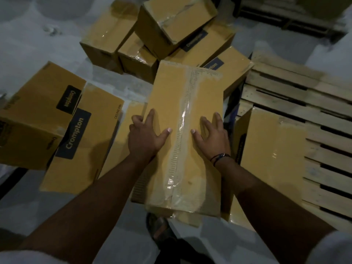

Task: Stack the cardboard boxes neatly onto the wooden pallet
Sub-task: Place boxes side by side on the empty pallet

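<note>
Dim room, pale grey floor, loose boxes scattered left and ahead. The wooden pallet lies to the right, with one box on its near corner. In the middle, just left of the pallet, is the long cardboard box, taped seam up. Its long axis runs away from the person, the far end angled slightly right. The left hand hooks its fingers over the left edge, and the right hand lies on top with its fingers spread flat.
</note>
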Tool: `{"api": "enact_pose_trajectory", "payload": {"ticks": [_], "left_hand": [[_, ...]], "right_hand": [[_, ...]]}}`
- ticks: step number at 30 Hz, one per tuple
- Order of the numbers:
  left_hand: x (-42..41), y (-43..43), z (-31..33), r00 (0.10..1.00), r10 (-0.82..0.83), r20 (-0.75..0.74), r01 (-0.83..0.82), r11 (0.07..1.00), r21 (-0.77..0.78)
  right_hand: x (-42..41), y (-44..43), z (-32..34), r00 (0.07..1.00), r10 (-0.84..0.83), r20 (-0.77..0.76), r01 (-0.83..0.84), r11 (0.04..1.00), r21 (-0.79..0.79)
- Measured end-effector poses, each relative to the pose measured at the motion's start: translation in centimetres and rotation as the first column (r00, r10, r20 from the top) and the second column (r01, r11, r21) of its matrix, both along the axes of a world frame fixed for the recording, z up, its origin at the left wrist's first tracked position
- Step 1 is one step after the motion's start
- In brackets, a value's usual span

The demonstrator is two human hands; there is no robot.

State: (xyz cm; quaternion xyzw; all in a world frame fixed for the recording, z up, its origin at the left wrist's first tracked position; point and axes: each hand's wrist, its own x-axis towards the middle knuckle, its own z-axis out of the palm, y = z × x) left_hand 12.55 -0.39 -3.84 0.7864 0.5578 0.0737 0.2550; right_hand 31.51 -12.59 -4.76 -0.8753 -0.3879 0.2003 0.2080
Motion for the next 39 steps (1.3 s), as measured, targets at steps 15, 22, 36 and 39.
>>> {"api": "enact_pose_trajectory", "payload": {"ticks": [15, 22, 36, 39], "left_hand": [[19.2, -29.9, 13.8, 0.955, -0.296, -0.002, 0.295, 0.955, 0.032], [27.1, -40.9, 10.6, 0.912, -0.406, 0.060, 0.410, 0.906, -0.104], [35.4, -47.6, 2.8, 0.865, -0.470, 0.176, 0.495, 0.857, -0.141], [37.6, -47.6, 1.5, 0.859, -0.478, 0.186, 0.507, 0.845, -0.169]], "right_hand": [[16.4, -34.7, 12.2, 0.966, -0.256, -0.041, 0.257, 0.966, 0.033], [25.3, -46.2, 11.3, 0.949, -0.314, 0.024, 0.315, 0.949, -0.026], [34.5, -52.7, 5.3, 0.897, -0.441, 0.038, 0.441, 0.897, 0.012], [36.3, -53.3, 4.0, 0.895, -0.444, 0.039, 0.444, 0.896, 0.004]]}}
